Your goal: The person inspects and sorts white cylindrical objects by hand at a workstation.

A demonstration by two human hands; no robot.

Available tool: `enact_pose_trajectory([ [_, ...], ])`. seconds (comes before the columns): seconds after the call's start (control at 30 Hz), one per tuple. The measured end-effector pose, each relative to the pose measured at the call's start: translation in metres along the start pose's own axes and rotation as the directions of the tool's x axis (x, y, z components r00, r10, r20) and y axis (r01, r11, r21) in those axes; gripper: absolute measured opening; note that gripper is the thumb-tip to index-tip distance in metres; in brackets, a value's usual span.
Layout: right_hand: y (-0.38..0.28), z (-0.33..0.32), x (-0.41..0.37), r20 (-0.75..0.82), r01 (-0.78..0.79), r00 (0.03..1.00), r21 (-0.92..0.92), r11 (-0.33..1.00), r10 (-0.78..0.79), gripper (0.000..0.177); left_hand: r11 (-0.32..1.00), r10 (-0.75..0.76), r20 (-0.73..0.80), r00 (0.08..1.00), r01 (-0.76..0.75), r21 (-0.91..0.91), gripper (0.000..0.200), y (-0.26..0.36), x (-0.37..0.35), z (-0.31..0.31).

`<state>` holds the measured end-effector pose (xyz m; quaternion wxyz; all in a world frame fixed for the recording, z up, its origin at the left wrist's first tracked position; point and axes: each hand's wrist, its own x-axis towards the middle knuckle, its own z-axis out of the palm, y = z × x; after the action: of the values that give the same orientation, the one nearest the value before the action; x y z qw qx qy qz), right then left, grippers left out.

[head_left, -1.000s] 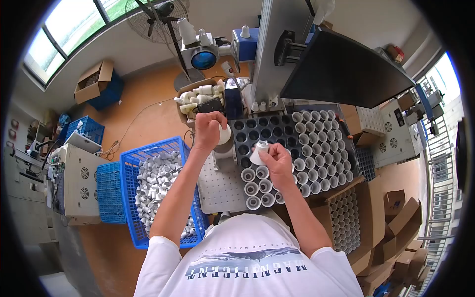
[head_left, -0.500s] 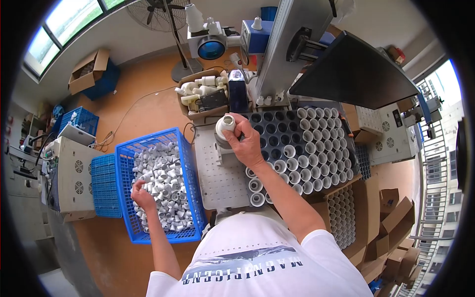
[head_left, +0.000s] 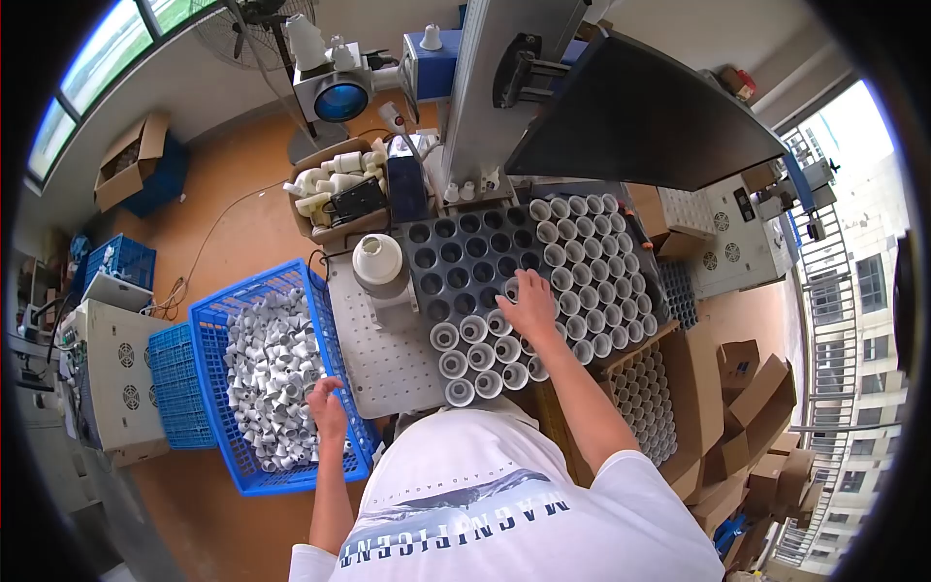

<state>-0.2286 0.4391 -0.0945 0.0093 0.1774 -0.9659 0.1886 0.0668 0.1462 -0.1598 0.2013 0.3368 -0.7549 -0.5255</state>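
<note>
Two hands are counted: left hand [head_left: 328, 403] and right hand [head_left: 531, 306]. One black tray [head_left: 465, 252], one white cone [head_left: 378, 257] on the fixture and three blue crates [head_left: 301, 473] are seen.

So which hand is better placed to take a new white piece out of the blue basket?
Left, probably. The left hand is over the white pieces inside the blue basket, while the right hand rests on the black tray, apart from it.
</note>
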Motion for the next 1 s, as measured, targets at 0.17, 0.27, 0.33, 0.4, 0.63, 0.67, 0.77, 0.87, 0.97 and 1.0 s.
enact_pose_trajectory([
  [0.17,0.024,0.007,0.011,0.022,0.037,0.999,0.112,0.993,-0.039,0.051,0.997,0.048,0.128,0.991,-0.055,0.049,0.033,0.04,0.006,0.024],
  [0.27,0.005,-0.036,0.003,0.005,-0.088,0.996,0.412,0.907,0.094,0.039,0.994,0.057,0.197,0.979,-0.074,0.078,0.033,0.059,0.007,0.037],
  [0.33,0.0,-0.048,-0.014,0.279,-0.307,0.949,0.699,0.645,0.149,0.036,0.994,0.042,0.235,0.971,-0.064,0.091,0.033,0.07,0.007,0.042],
  [0.4,-0.006,-0.045,-0.041,0.472,-0.472,0.876,0.793,0.385,0.101,0.034,0.99,0.073,0.229,0.971,-0.098,0.1,0.033,0.065,0.007,0.047],
  [0.63,-0.051,-0.027,-0.099,0.649,-0.633,0.757,0.757,0.163,-0.073,0.032,0.992,0.122,0.269,0.955,-0.128,0.004,0.032,0.042,0.011,0.042],
  [0.67,-0.051,-0.03,-0.098,0.644,-0.632,0.763,0.761,0.143,-0.055,0.036,0.992,0.101,0.292,0.951,-0.118,0.04,0.032,0.041,0.012,0.041],
  [0.77,-0.045,-0.023,-0.09,0.564,-0.542,0.821,0.819,0.19,-0.086,0.044,0.986,0.066,0.323,0.944,-0.111,0.122,0.031,0.05,0.013,0.038],
  [0.87,-0.059,-0.035,-0.082,0.58,-0.551,0.811,0.801,0.233,-0.078,0.046,0.98,0.081,0.323,0.943,-0.134,0.148,0.029,0.065,0.012,0.038],
  [0.97,-0.069,-0.018,-0.09,0.502,-0.449,0.858,0.837,0.312,-0.11,0.038,0.989,0.076,0.334,0.939,-0.113,0.093,0.029,0.061,0.012,0.036],
  [1.0,-0.073,-0.014,-0.093,0.467,-0.398,0.875,0.845,0.358,-0.129,0.036,0.99,0.091,0.323,0.942,-0.122,0.077,0.03,0.059,0.01,0.035],
])
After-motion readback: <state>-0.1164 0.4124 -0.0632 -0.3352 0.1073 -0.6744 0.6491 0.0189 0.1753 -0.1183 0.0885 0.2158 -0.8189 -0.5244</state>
